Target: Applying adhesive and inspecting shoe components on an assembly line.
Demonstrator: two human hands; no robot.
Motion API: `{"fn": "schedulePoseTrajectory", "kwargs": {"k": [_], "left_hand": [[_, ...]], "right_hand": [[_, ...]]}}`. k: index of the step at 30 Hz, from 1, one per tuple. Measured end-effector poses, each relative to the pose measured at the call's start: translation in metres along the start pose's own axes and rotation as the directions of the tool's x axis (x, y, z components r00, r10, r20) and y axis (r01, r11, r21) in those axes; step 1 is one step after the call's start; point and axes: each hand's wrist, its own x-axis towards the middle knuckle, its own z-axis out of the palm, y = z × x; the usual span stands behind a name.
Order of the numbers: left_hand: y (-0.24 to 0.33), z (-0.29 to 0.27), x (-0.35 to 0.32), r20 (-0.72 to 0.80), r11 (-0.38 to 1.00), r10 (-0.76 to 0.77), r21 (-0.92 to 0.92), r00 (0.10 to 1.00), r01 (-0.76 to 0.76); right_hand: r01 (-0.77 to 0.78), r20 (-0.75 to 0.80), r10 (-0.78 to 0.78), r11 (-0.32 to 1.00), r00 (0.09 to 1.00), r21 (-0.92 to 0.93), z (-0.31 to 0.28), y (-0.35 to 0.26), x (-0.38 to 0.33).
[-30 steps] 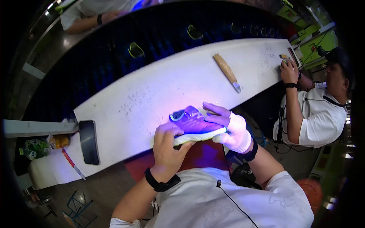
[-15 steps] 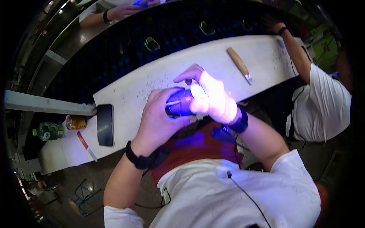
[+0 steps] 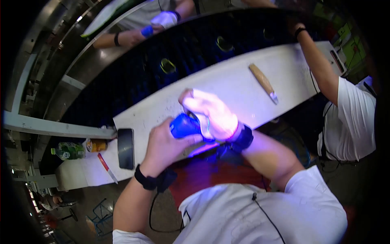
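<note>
My left hand (image 3: 162, 142) is closed around a smooth, rounded object like a shoe (image 3: 185, 127), lit strong blue, its thumb along the near side. My right hand (image 3: 213, 116), washed out by bright violet-white light, curls over the right end of the same piece. Its bent fingers reach above that end; the glare hides exactly how they grip. I hold the shoe-like object above the near edge of the white work surface (image 3: 162, 107). Black bands circle both my wrists.
On the surface lie a wooden-handled knife (image 3: 263, 81), a black phone (image 3: 125, 148) and a red-handled knife (image 3: 107, 167). A can (image 3: 96, 145) and a green bottle (image 3: 69, 151) stand left. Beyond runs a dark belt (image 3: 134, 81). Co-workers' arms (image 3: 319, 61) reach in.
The view has shifted, so the table sits lower and farther right. The object has turned in my hands and now shows a smooth blue side; my right hand has tilted over its end.
</note>
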Motion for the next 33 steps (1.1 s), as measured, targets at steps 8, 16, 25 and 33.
{"fn": "schedulePoseTrajectory", "kwargs": {"k": [8,16,25,33], "left_hand": [[0.041,0.002,0.037,0.082,0.947,0.158,0.268,0.984,-0.174],[0.068,0.024,0.01,0.163,0.776,0.364,0.491,0.917,-0.396],[0.038,0.023,-0.019,0.213,0.594,0.667,0.426,0.714,-0.682],[-0.002,0.03,-0.079,-0.006,0.643,-0.136,-0.761,0.991,0.084]], "right_hand": [[-0.35,0.181,0.323,0.925,0.929,0.147,-0.033,-0.016,0.02],[-0.609,0.246,0.558,0.698,0.792,0.378,-0.048,-0.043,-0.015],[-0.153,0.25,0.217,0.956,0.944,-0.252,-0.037,-0.082,-0.057],[-0.118,0.316,0.323,0.841,0.892,-0.529,-0.01,-0.036,-0.09]]}}
